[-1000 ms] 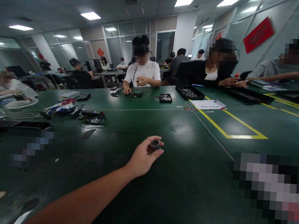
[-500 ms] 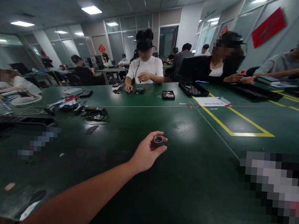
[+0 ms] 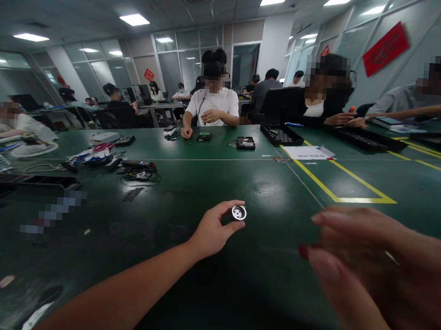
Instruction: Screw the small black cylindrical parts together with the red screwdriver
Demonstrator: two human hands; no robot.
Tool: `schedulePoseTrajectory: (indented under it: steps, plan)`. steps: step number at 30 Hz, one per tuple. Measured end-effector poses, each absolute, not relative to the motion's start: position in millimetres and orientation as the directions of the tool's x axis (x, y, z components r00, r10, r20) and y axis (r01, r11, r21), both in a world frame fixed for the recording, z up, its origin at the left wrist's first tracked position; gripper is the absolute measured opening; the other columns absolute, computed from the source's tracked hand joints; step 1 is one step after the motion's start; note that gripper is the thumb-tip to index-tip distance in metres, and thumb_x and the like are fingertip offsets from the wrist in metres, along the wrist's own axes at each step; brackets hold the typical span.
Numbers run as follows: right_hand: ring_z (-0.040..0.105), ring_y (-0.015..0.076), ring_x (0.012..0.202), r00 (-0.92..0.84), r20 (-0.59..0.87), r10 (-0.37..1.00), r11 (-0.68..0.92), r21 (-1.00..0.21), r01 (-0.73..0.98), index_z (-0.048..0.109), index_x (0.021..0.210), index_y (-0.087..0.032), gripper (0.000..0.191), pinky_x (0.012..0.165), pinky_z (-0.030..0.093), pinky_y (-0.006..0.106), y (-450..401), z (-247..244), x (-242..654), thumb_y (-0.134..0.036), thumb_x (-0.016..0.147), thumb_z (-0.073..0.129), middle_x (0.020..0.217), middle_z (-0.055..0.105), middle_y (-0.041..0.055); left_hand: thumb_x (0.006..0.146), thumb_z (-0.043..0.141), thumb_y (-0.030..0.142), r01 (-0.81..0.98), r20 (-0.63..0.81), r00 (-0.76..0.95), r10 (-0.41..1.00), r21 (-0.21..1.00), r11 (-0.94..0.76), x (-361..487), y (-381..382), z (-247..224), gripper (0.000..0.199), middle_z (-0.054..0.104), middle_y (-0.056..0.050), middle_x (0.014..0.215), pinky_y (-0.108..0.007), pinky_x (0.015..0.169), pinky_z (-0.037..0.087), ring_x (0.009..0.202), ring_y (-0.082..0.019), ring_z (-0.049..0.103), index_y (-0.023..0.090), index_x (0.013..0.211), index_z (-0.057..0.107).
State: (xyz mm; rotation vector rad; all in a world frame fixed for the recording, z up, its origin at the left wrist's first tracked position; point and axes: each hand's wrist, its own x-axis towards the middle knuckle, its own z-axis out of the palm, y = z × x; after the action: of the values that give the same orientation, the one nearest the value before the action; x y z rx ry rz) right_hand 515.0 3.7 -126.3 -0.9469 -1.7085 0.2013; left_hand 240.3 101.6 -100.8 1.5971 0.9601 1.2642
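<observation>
Near the centre, my left hand (image 3: pixel 212 231) is closed around a short round metal part (image 3: pixel 238 213), thumb below and fingers above. Its shiny ring-shaped end faces me, with small dark holes showing inside. At the lower right my right hand (image 3: pixel 375 279) is large, close to the camera and blurred. The fingers are curled towards the thumb, and a small red spot shows at the thumb's tip. Whatever lies between them is too smeared to name. The two hands are apart, both above the green table (image 3: pixel 273 271).
Across the table a person in a white shirt (image 3: pixel 213 106) works by small black boxes (image 3: pixel 245 142). Black trays (image 3: pixel 282 135) and a paper sheet (image 3: pixel 309 152) lie to the right, beside yellow tape (image 3: pixel 366 200). Cables (image 3: pixel 138 170) and a black rack (image 3: pixel 28 180) are left.
My right hand has come into view from the right. The round part in my left hand has tilted, so its ring-shaped end now faces me more directly.
</observation>
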Motion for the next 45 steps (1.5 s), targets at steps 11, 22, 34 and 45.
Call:
schedulePoseTrajectory:
  steps: [11, 22, 34, 45]
  plan:
    - [0.071, 0.02, 0.078, -0.084, 0.674, 0.734, 0.614, -0.605, 0.507, 0.06, 0.107, -0.024, 0.015, 0.072, 0.054, 0.034, 88, -36, 440, -0.034, 0.097, 0.058, 0.087, 0.073, 0.0026, 0.085, 0.074, 0.015, 0.224, 0.375, 0.185, 0.908, 0.884, -0.41, 235, 101, -93, 0.042, 0.067, -0.006, 0.123, -0.043, 0.109, 0.041, 0.118, -0.024, 0.06, 0.028, 0.124, 0.067]
    - [0.071, 0.0212, 0.079, -0.077, 0.641, 0.763, 0.58, -0.629, 0.518, 0.06, 0.105, -0.023, 0.016, 0.073, 0.053, 0.035, 96, -39, 439, -0.037, 0.097, 0.057, 0.086, 0.074, 0.0031, 0.084, 0.072, 0.01, 0.317, 0.396, 0.211, 0.894, 0.837, -0.446, 233, 99, -86, 0.042, 0.068, -0.006, 0.12, -0.043, 0.106, 0.044, 0.115, -0.024, 0.061, 0.025, 0.122, 0.068]
    - [0.069, 0.0195, 0.076, -0.262, 0.585, 0.768, 0.63, -0.616, 0.472, 0.061, 0.102, -0.022, 0.015, 0.067, 0.051, 0.031, 94, -40, 441, -0.033, 0.097, 0.051, 0.086, 0.072, 0.003, 0.083, 0.072, 0.007, 0.356, 0.427, 0.159, 0.89, 0.817, -0.455, 232, 102, -91, 0.043, 0.069, -0.007, 0.12, -0.043, 0.107, 0.045, 0.116, -0.023, 0.062, 0.024, 0.121, 0.069]
    - [0.065, 0.0183, 0.063, -0.102, 0.596, 0.796, 0.544, -0.632, 0.552, 0.061, 0.107, -0.021, 0.022, 0.059, 0.046, 0.03, 90, -53, 430, -0.035, 0.1, 0.045, 0.078, 0.07, 0.0025, 0.084, 0.072, 0.012, 0.37, 0.409, 0.127, 0.903, 0.825, -0.426, 232, 104, -95, 0.043, 0.067, -0.007, 0.123, -0.045, 0.109, 0.043, 0.118, -0.023, 0.061, 0.026, 0.125, 0.067]
